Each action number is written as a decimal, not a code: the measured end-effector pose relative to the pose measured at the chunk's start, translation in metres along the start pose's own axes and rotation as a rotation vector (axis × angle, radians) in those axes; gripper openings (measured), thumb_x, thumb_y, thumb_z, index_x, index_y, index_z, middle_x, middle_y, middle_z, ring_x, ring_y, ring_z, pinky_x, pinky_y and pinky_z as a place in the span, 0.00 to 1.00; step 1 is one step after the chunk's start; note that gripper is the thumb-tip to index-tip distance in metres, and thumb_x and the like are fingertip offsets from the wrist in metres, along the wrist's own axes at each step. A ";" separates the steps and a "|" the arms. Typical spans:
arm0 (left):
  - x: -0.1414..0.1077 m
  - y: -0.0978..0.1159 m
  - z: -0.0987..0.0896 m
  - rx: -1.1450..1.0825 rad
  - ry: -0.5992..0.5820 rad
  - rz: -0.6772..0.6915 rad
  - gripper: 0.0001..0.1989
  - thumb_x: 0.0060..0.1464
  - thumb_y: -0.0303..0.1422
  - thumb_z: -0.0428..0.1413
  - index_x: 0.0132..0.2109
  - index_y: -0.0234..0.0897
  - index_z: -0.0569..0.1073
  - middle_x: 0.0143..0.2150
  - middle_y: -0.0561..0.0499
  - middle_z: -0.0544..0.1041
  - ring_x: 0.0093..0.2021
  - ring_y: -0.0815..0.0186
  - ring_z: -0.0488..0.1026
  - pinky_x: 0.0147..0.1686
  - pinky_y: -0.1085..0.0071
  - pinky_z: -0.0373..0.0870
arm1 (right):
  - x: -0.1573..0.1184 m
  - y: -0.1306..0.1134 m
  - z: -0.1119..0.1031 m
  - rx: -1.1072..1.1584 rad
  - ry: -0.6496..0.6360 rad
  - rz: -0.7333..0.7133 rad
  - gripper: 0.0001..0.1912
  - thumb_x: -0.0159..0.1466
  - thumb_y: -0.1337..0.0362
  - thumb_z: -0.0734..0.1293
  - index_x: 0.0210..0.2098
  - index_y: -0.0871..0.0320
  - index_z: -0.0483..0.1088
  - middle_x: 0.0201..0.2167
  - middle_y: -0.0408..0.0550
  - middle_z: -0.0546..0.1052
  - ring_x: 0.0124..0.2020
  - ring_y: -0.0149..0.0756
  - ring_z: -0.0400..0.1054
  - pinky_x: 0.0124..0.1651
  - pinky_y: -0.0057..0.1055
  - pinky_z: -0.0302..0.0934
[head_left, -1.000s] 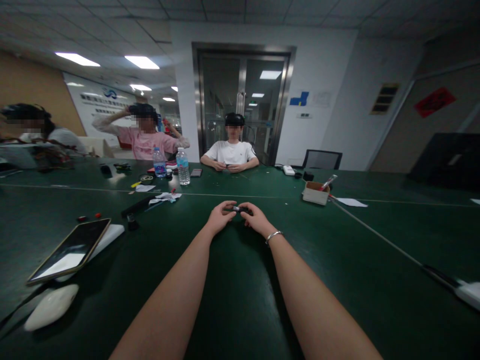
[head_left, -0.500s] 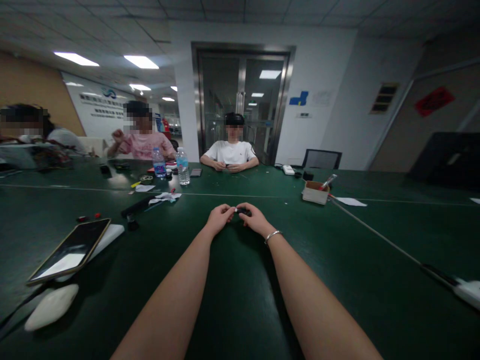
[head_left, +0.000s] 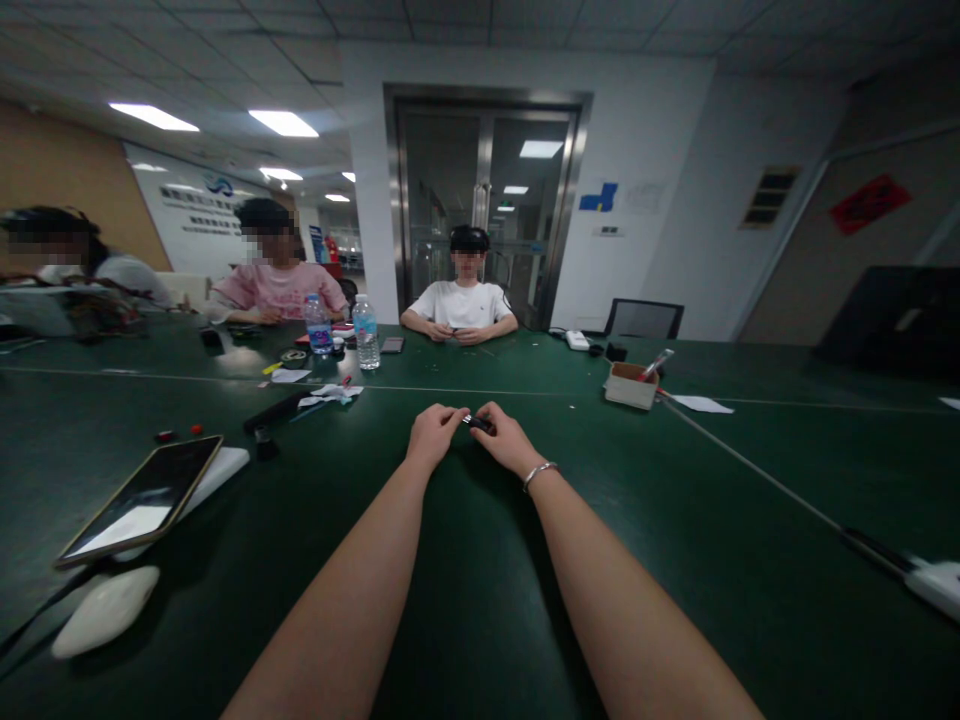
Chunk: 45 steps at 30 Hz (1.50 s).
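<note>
Over the middle of the table, my two hands meet at a small black object with a silver end (head_left: 478,423); it is too small for me to tell its kind. My right hand (head_left: 507,437), with a metal bangle at the wrist, is closed around the black part. The fingers of my left hand (head_left: 433,436) are pinched together at the silver end. Part of the object is hidden behind the right fingers.
On my left lie a phone (head_left: 150,495) and a white computer mouse (head_left: 107,610). Water bottles (head_left: 366,335) stand farther back. A small box (head_left: 631,388) holds a pen-like item, with a cable (head_left: 750,460) running right. A person (head_left: 465,305) sits opposite.
My left hand has shifted slightly left, and more of the silver end shows. My right hand has barely moved. The person in pink has lowered a raised hand.
</note>
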<state>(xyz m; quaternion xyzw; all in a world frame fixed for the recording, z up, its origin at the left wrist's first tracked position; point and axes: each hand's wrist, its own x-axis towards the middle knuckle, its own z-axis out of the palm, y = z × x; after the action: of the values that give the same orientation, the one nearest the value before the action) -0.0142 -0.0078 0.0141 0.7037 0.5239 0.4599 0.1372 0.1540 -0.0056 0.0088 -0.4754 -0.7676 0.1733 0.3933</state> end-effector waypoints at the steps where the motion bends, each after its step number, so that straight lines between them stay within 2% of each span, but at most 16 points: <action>1: 0.000 0.000 0.000 0.000 -0.001 0.023 0.18 0.54 0.47 0.50 0.35 0.39 0.79 0.34 0.49 0.75 0.37 0.66 0.71 0.38 0.71 0.64 | 0.000 0.001 0.001 -0.007 0.005 -0.008 0.11 0.55 0.60 0.68 0.36 0.55 0.66 0.29 0.41 0.71 0.28 0.31 0.63 0.32 0.28 0.57; 5: 0.001 -0.003 0.004 -0.049 -0.079 0.052 0.16 0.54 0.44 0.51 0.38 0.40 0.80 0.36 0.50 0.76 0.39 0.65 0.71 0.40 0.71 0.65 | 0.001 0.005 0.006 -0.037 0.031 0.021 0.10 0.49 0.63 0.71 0.28 0.57 0.66 0.30 0.42 0.70 0.30 0.31 0.63 0.33 0.28 0.57; 10: 0.001 -0.007 0.009 -0.091 -0.152 0.009 0.22 0.57 0.46 0.46 0.40 0.38 0.79 0.35 0.48 0.76 0.38 0.64 0.72 0.37 0.70 0.68 | 0.000 0.007 0.007 0.019 0.029 0.098 0.10 0.48 0.63 0.71 0.27 0.57 0.66 0.26 0.40 0.71 0.28 0.31 0.63 0.33 0.28 0.57; 13: 0.001 -0.004 0.011 -0.194 -0.128 0.057 0.17 0.56 0.39 0.50 0.48 0.39 0.76 0.42 0.47 0.76 0.43 0.64 0.72 0.44 0.70 0.68 | 0.000 0.009 0.008 0.037 0.041 0.102 0.10 0.48 0.63 0.71 0.26 0.58 0.65 0.25 0.40 0.70 0.28 0.30 0.63 0.32 0.28 0.57; 15: 0.001 -0.003 0.011 -0.274 -0.119 0.092 0.17 0.55 0.33 0.51 0.51 0.40 0.73 0.46 0.48 0.76 0.46 0.66 0.72 0.47 0.71 0.68 | 0.001 0.009 0.008 0.047 0.045 0.090 0.10 0.48 0.63 0.71 0.26 0.58 0.65 0.25 0.40 0.70 0.27 0.30 0.63 0.32 0.28 0.57; 17: 0.001 -0.003 0.011 -0.291 -0.132 0.122 0.16 0.54 0.30 0.50 0.49 0.41 0.74 0.46 0.49 0.76 0.46 0.67 0.72 0.47 0.71 0.68 | 0.001 0.010 0.008 0.054 0.047 0.083 0.10 0.48 0.63 0.71 0.26 0.57 0.65 0.25 0.39 0.70 0.27 0.30 0.62 0.32 0.28 0.57; 20: 0.002 -0.006 0.012 -0.248 -0.139 0.137 0.14 0.54 0.31 0.51 0.45 0.40 0.77 0.44 0.49 0.77 0.43 0.66 0.73 0.46 0.70 0.69 | 0.000 0.009 0.007 0.057 0.042 0.084 0.10 0.48 0.63 0.70 0.26 0.57 0.64 0.24 0.39 0.69 0.27 0.30 0.62 0.32 0.28 0.57; 26: 0.003 -0.006 0.014 -0.266 -0.139 0.059 0.11 0.53 0.34 0.53 0.41 0.38 0.76 0.39 0.49 0.78 0.40 0.66 0.74 0.44 0.70 0.69 | 0.000 0.007 0.006 0.017 0.019 0.066 0.10 0.50 0.63 0.70 0.27 0.57 0.64 0.25 0.39 0.68 0.27 0.30 0.62 0.31 0.28 0.56; 34: 0.003 -0.007 0.013 -0.242 -0.146 -0.079 0.12 0.51 0.40 0.54 0.36 0.37 0.74 0.33 0.50 0.77 0.32 0.67 0.73 0.34 0.72 0.68 | -0.001 0.002 0.006 -0.097 0.005 -0.002 0.10 0.50 0.65 0.70 0.28 0.57 0.63 0.29 0.41 0.67 0.28 0.30 0.60 0.31 0.28 0.54; 40: 0.000 -0.004 0.010 -0.119 -0.130 -0.095 0.14 0.54 0.44 0.50 0.34 0.38 0.71 0.28 0.53 0.74 0.28 0.68 0.70 0.30 0.73 0.63 | -0.001 -0.006 0.004 -0.185 0.003 -0.063 0.10 0.51 0.66 0.70 0.27 0.57 0.63 0.28 0.42 0.66 0.29 0.31 0.58 0.32 0.28 0.52; 45: -0.003 0.002 0.005 0.084 -0.119 -0.074 0.17 0.56 0.47 0.46 0.31 0.40 0.69 0.30 0.53 0.73 0.30 0.67 0.67 0.29 0.73 0.58 | -0.003 -0.012 0.004 -0.219 -0.008 -0.083 0.10 0.51 0.68 0.70 0.27 0.58 0.62 0.29 0.42 0.65 0.30 0.31 0.58 0.34 0.28 0.52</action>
<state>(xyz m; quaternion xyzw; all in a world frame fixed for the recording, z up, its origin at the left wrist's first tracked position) -0.0094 -0.0095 0.0112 0.7151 0.5593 0.3894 0.1554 0.1447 -0.0137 0.0131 -0.4828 -0.8025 0.0738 0.3426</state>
